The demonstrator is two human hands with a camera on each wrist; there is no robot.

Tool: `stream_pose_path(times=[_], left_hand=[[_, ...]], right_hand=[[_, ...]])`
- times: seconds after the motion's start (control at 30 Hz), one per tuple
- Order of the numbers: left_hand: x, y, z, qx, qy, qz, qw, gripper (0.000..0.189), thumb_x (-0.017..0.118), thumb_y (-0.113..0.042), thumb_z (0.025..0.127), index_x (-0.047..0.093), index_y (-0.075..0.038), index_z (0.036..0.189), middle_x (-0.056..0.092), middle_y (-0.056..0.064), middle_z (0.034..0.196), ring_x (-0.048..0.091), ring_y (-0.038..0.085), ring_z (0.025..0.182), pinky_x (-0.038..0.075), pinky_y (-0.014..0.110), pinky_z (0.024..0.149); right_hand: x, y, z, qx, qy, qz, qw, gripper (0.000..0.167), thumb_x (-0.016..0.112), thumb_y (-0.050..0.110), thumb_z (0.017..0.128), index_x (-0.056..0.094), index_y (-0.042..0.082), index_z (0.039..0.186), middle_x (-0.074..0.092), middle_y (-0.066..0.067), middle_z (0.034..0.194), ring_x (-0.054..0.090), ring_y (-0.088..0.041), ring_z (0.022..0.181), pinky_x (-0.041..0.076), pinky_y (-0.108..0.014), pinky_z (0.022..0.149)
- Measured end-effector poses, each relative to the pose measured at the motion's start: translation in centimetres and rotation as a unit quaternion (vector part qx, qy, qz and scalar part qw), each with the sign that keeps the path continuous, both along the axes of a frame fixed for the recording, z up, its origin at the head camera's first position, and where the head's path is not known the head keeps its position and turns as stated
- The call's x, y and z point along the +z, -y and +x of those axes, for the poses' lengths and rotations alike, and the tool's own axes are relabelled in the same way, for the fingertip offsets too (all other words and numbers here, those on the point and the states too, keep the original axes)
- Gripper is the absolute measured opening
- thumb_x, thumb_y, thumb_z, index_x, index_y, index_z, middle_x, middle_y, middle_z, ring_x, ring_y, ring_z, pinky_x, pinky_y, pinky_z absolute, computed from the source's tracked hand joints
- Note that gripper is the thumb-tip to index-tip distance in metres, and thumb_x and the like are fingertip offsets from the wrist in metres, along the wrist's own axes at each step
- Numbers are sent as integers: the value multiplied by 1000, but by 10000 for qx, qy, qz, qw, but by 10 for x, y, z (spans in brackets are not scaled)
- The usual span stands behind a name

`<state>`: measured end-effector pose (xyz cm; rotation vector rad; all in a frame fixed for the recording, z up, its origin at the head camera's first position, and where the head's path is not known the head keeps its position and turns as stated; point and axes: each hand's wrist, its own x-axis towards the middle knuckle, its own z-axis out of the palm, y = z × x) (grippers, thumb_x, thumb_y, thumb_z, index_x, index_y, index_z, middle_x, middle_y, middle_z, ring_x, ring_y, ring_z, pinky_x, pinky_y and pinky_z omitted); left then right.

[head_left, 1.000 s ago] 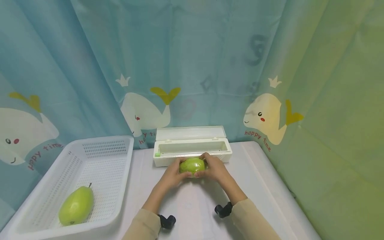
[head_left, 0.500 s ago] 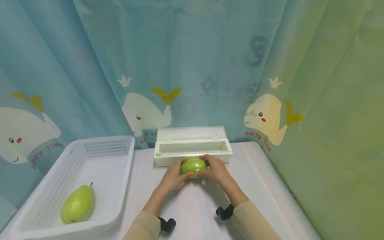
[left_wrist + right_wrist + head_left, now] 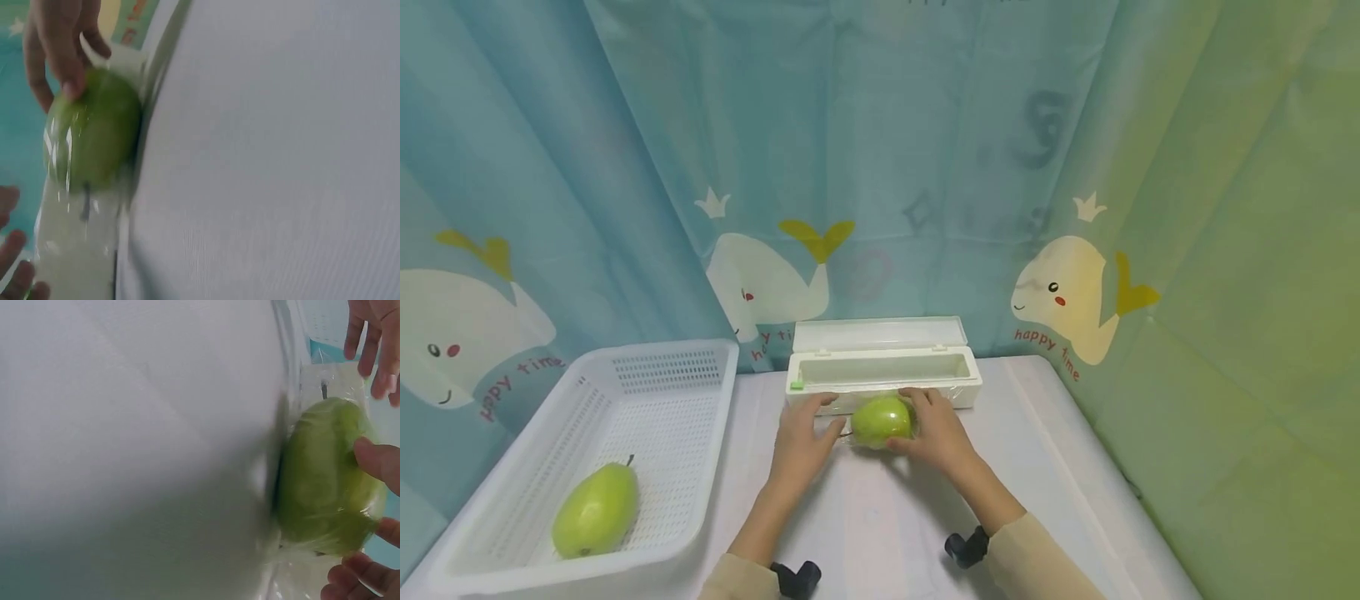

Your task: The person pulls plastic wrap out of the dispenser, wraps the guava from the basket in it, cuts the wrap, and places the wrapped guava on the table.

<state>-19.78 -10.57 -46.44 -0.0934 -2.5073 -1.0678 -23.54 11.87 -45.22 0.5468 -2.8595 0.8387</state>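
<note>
A green pear (image 3: 880, 422), wrapped in clear cling film (image 3: 344, 419), sits in front of a white cling film dispenser (image 3: 800, 403) whose lid stands raised. My right hand (image 3: 938, 433) grips the pear's right end, thumb on the near side and fingers on the far side. Off its stem end, my left hand (image 3: 799, 443) is apart from the fruit, fingers and thumb spread. Film extends loosely past the stem (image 3: 85, 203) in the left wrist view. Whether the left fingers touch that film, I cannot tell.
A white perforated basket (image 3: 718, 433) stands on the left of the table, holding another green pear (image 3: 597, 508) without visible wrap. Blue curtains (image 3: 895, 167) hang behind the dispenser, and a green curtain (image 3: 1247, 333) borders the right side.
My left hand has let go of the wrapped pear and moved left, its fingers spreading. My right hand keeps its hold, and the pear's stem has come into sight.
</note>
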Motion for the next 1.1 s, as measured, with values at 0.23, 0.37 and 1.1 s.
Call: stream_pose_path(times=[0.23, 0.37, 1.1], left_hand=[[1, 25, -7, 701, 314, 880, 9932, 65, 76, -23, 88, 45, -8, 143, 34, 23, 145, 33, 44, 133, 36, 61, 105], [-5, 35, -14, 692, 898, 1121, 9872, 86, 74, -29, 90, 23, -3, 155, 26, 30, 152, 30, 50, 139, 28, 63, 113], [-29, 41, -44, 550, 975, 1626, 9803, 74, 67, -38, 95, 36, 0, 149, 49, 29, 138, 53, 45, 121, 47, 57, 98]], right_hand=[[14, 0, 0, 214, -164, 297, 9992, 84, 89, 41, 70, 52, 13, 140, 58, -15, 126, 54, -37, 114, 49, -50, 94], [25, 2, -2, 319, -148, 407, 9986, 82, 88, 41, 72, 52, 13, 141, 59, -15, 126, 54, -37, 115, 49, -50, 95], [71, 90, -38, 1633, -217, 779, 9833, 32, 65, 24, 97, 66, 14, 127, 69, -10, 120, 66, -24, 109, 53, -43, 91]])
